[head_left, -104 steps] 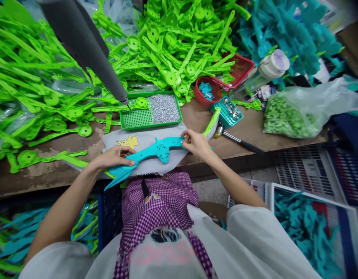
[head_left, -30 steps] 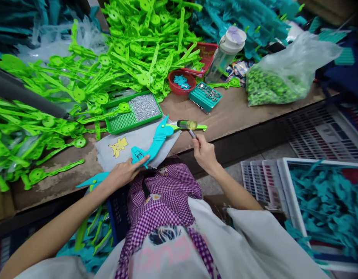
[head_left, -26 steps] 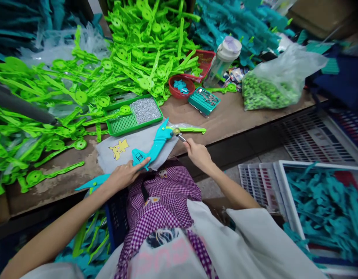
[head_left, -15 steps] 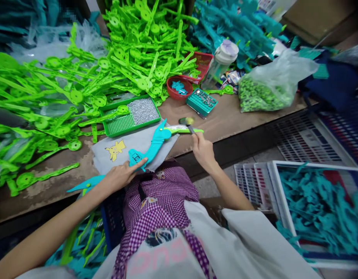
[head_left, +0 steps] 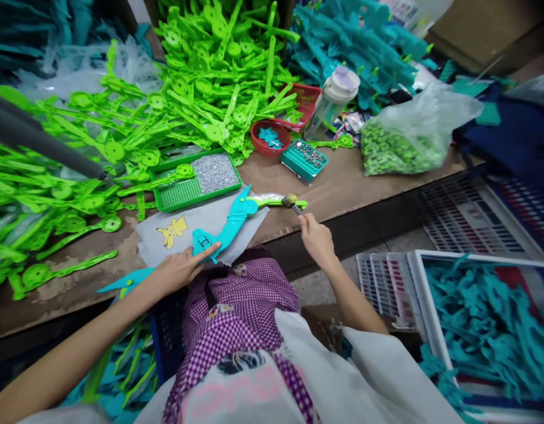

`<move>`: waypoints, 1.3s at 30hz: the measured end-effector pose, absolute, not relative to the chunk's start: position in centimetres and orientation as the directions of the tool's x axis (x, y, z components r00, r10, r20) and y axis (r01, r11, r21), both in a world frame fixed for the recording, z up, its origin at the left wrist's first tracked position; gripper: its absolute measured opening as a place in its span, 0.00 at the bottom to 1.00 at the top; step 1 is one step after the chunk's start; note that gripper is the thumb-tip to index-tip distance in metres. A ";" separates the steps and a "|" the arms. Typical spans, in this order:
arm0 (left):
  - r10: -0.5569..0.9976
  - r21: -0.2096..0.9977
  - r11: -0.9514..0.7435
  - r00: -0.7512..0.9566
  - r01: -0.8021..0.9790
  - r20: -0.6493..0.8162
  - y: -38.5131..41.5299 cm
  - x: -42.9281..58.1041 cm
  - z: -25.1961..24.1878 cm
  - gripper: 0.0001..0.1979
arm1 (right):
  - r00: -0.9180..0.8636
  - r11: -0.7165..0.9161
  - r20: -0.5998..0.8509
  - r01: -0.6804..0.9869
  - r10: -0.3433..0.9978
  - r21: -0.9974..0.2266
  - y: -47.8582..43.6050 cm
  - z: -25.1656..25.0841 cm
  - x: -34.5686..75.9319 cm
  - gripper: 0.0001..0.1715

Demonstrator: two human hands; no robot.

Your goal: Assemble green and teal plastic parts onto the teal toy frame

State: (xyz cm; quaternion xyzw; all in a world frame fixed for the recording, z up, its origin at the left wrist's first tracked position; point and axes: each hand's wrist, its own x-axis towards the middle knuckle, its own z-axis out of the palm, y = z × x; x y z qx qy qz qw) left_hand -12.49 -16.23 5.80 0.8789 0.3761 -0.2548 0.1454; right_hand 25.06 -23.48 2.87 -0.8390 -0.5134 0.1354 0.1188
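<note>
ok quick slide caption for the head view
Left hand steadies a teal plastic part on grey cloth; right hand holds a small hammer.

Under my left hand (head_left: 179, 272) lies a teal toy part (head_left: 228, 225) on a grey cloth (head_left: 183, 227) printed with a yellow cartoon figure. Far left, bright green parts (head_left: 135, 112) cover the brown counter (head_left: 342, 182); my apron (head_left: 236, 306) is purple-and-white gingham.

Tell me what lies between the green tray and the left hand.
In the head view, the grey cloth with the teal toy piece on it lies between green tray and left hand.
</note>
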 end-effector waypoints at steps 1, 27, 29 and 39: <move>0.590 0.068 -0.672 0.589 0.737 -0.552 -15.9 -12.0 5.9 0.29 | 0.453 -0.451 -0.090 0.808 0.887 -0.380 -23.6 2.9 25.2 0.21; 0.689 0.939 0.338 -0.661 -0.072 -0.298 -26.9 -23.2 -2.9 0.23 | -0.425 0.355 -0.137 0.863 0.895 -0.359 -19.7 3.4 4.2 0.26; 0.675 0.942 0.304 -0.666 -0.141 -0.317 -26.3 -23.0 -2.8 0.22 | -0.433 0.393 -0.050 0.856 0.900 -0.337 -19.6 3.9 4.0 0.28; 0.718 0.938 0.252 -0.603 -0.239 -0.347 -25.8 -23.6 -3.1 0.17 | -0.460 0.437 -0.097 0.879 0.883 -0.192 -19.3 5.2 1.2 0.28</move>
